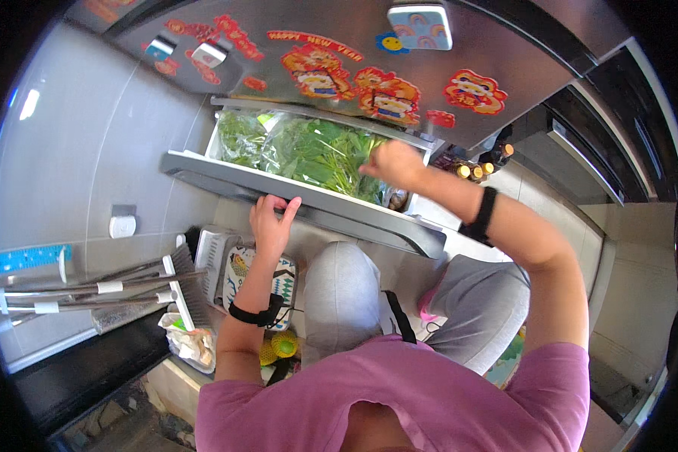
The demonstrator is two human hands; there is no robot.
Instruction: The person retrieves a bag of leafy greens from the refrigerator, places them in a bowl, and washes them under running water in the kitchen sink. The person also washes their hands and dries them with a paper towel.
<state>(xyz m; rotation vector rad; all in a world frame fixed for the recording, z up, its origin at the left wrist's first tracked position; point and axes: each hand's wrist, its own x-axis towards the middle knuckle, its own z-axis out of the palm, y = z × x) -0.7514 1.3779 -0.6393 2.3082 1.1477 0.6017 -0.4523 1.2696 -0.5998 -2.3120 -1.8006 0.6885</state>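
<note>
A pulled-out refrigerator drawer (316, 195) with a grey front and white rim lies before me. Leafy green vegetables (322, 150) in clear plastic bags fill most of it. My left hand (272, 220) rests at the drawer front's handle edge, thumb on its face and fingers curled at the recess. Over the right part of the drawer is my right hand (392, 164), bent and slightly blurred, at the leaves; whether it grips any of them is unclear. At the drawer's right end, a bag with brownish contents (396, 199) shows in part.
Bottles with yellow caps (474, 170) stand right of the drawer. The refrigerator door (339, 73) bears festive stickers and magnets. At left are a broom (183, 288), long poles and a plastic container of scraps (192, 342). A patterned tray (285, 277) sits beside my left forearm.
</note>
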